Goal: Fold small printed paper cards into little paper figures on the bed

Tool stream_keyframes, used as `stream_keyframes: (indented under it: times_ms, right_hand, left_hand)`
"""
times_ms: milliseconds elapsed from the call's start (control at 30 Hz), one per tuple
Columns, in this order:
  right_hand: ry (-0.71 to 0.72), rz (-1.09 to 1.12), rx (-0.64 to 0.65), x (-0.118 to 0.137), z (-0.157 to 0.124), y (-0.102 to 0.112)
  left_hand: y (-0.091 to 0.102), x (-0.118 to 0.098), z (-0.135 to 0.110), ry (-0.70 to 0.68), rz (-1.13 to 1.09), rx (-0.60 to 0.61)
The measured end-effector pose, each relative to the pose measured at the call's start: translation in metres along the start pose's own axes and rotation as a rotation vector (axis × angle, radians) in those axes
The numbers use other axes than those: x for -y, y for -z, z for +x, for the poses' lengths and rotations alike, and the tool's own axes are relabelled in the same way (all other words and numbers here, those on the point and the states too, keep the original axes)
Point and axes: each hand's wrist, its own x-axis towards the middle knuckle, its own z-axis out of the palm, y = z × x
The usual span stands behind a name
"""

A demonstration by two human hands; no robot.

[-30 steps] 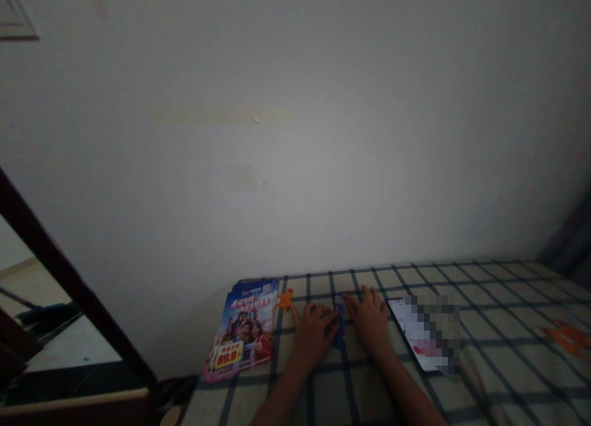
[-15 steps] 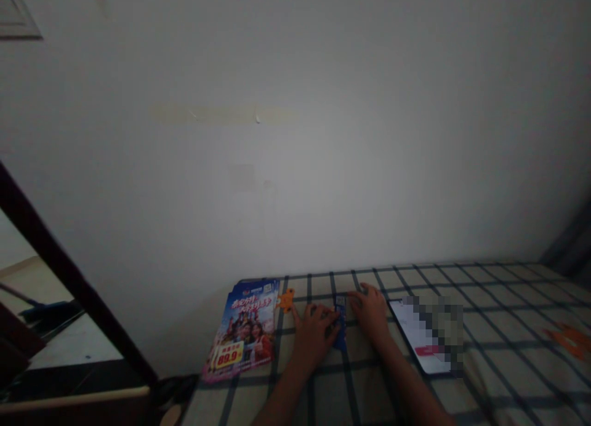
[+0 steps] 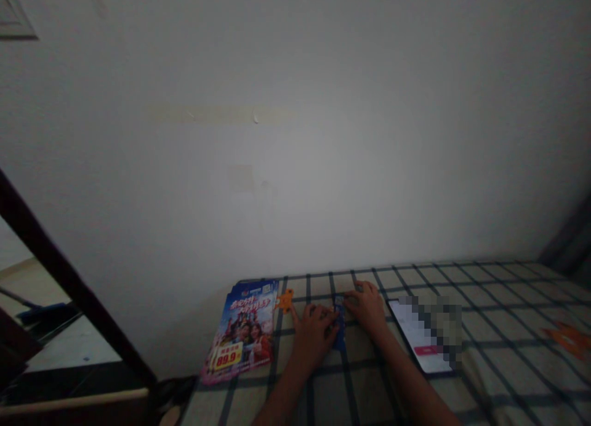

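Observation:
A narrow blue folded paper strip (image 3: 340, 330) lies on the checked sheet (image 3: 498, 358) between my two hands. My left hand (image 3: 314, 333) rests flat along its left side, fingers pressing on the strip. My right hand (image 3: 369, 309) lies at its upper right, fingertips touching the strip's top end near the wall. Both hands look flat with fingers extended. The picture is dim, so the exact finger contact is hard to make out.
A stack of colourful flyers (image 3: 244, 330) lies to the left by the bed's edge. A small orange paper shape (image 3: 285, 300) sits beside it. A lit phone (image 3: 427, 333) lies to the right. A dark bed-frame rail (image 3: 69, 284) slants at left. A white wall (image 3: 295, 136) stands close behind.
My right hand has slid a little up and to the left, toward the top end of the blue strip. My left hand has hardly moved.

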Motion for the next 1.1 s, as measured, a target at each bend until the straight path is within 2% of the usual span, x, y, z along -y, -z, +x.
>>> stream_keyframes:
  times_ms: [300, 867, 1100]
  right_hand:
    - [0.049, -0.017, 0.052, -0.002, -0.009, 0.003]
    - [0.162, 0.069, 0.016, -0.011, -0.043, -0.006]
    - [0.164, 0.061, 0.076, -0.011, -0.055, -0.004]
  left_hand:
    - [0.0, 0.001, 0.0, -0.005, 0.035, -0.002]
    - [-0.003, 0.001, -0.001, -0.01, 0.034, -0.035]
    - [-0.006, 0.003, 0.0, -0.014, 0.032, -0.025]
